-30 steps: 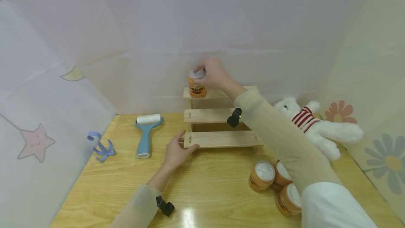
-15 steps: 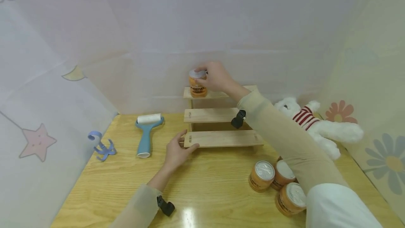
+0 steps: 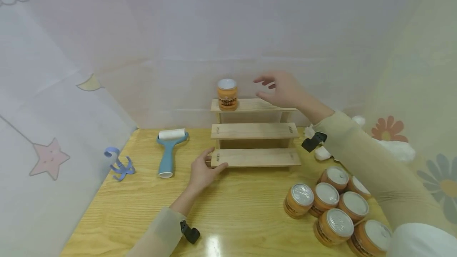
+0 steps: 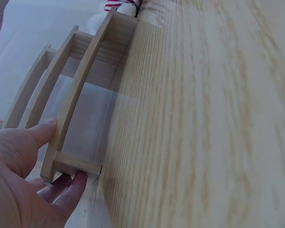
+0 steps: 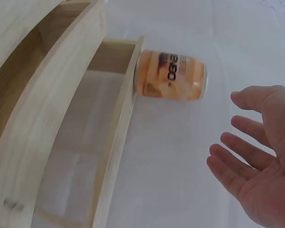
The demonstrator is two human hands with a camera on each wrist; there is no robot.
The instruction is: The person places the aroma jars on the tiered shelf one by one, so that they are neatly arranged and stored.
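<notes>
One orange can (image 3: 227, 95) with a silvery lid stands upright at the left end of the top tier of a three-tier wooden shelf rack (image 3: 255, 131). To its right, my right hand (image 3: 283, 89) hovers with fingers spread and nothing in them. The right wrist view shows a gap between that hand and the can (image 5: 171, 76). My left hand (image 3: 203, 171) grips the left end of the lowest tier. In the left wrist view its thumb lies on the board's (image 4: 69, 114) front and its fingers reach the end support.
Several orange cans (image 3: 339, 225) stand grouped on the wooden table (image 3: 246, 205) at the right. A blue-handled roller (image 3: 168, 154) and a blue hook (image 3: 121, 165) lie left of the rack. A white plush toy (image 3: 396, 150) is partly hidden behind the right arm.
My right hand has let go of the can on the top tier and moved away to the right, its fingers spreading. The left hand keeps its place on the rack.
</notes>
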